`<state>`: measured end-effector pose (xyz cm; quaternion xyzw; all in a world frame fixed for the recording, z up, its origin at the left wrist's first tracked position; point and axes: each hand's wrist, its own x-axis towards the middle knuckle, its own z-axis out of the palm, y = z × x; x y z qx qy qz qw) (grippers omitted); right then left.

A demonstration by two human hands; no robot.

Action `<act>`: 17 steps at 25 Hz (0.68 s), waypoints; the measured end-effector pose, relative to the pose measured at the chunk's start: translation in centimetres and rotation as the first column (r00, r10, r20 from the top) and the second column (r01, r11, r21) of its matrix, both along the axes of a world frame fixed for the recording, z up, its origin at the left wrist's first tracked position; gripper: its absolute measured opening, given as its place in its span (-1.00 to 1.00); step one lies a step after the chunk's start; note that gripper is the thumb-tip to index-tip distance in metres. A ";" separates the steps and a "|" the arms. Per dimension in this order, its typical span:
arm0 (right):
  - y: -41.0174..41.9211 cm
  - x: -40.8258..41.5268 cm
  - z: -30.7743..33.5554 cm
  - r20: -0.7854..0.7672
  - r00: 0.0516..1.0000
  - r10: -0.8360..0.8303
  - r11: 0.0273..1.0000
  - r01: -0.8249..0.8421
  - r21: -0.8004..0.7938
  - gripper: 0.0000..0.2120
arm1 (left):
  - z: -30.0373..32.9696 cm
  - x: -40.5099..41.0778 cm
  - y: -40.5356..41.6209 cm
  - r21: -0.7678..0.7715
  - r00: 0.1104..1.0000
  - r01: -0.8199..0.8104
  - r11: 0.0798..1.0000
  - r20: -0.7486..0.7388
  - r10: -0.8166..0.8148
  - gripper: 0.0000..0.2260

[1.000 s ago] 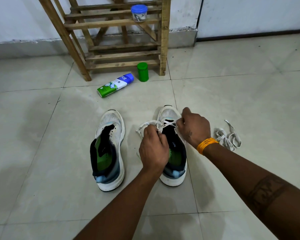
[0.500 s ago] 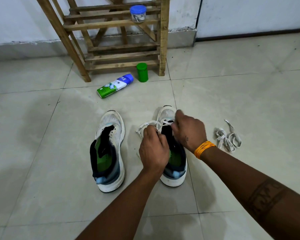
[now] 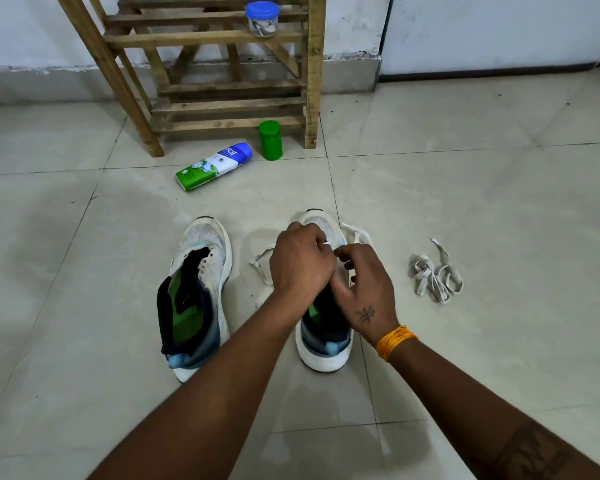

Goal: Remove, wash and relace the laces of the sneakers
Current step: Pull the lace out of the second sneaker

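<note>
Two white sneakers with green insoles stand side by side on the tiled floor. The left sneaker (image 3: 198, 292) has no lace in it. Both hands work over the right sneaker (image 3: 324, 344). My left hand (image 3: 300, 263) is curled over its forefoot and pinches the white lace (image 3: 260, 268), which loops out to the shoe's left and right. My right hand (image 3: 364, 289) sits beside it over the tongue, with fingertips pinching the same lace near a tip. A second loose lace (image 3: 435, 277) lies bunched on the floor to the right.
A wooden rack (image 3: 222, 81) stands against the wall ahead, with a blue-lidded jar (image 3: 262, 19) on a shelf. A green container (image 3: 270, 140) stands at its foot, and a green-and-blue bottle (image 3: 213, 166) lies on the floor beside it.
My left hand moved forward over the right sneaker's toe area. My right hand pulled back toward the tongue and turned, and a lace loop now shows to the right of the shoe.
</note>
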<state>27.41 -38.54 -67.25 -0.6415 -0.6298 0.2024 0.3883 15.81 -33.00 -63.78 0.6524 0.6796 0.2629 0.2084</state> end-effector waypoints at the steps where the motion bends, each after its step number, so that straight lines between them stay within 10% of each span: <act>1: 0.2 0.0 0.0 -0.010 1.000 0.022 1.000 -0.022 -0.012 -0.69 | 0.5 0.2 1.1 -0.130 0.997 0.052 0.990 -0.051 -0.059 -0.84; 5: 0.2 -0.3 -0.5 -0.085 0.996 -0.008 1.000 0.006 -0.023 -0.76 | 1.2 0.0 3.4 -0.332 0.928 0.185 0.925 -0.250 -0.275 -0.80; 12: 0.0 -0.7 -0.7 -0.165 0.975 -0.146 0.989 0.150 0.011 -0.93 | 0.9 1.1 3.5 -0.229 0.879 0.286 0.930 -0.325 -0.350 -0.89; 15: 0.1 -0.2 -0.9 -0.195 0.945 -0.263 0.963 0.268 0.000 -0.94 | -0.5 0.0 3.3 -0.072 0.988 -0.109 0.991 0.104 0.116 -0.86; 17: 0.2 -0.1 -0.9 -0.188 0.943 -0.276 0.960 0.281 0.004 -0.94 | -1.2 -1.5 3.4 -0.263 0.757 -0.425 0.866 0.421 0.500 -0.78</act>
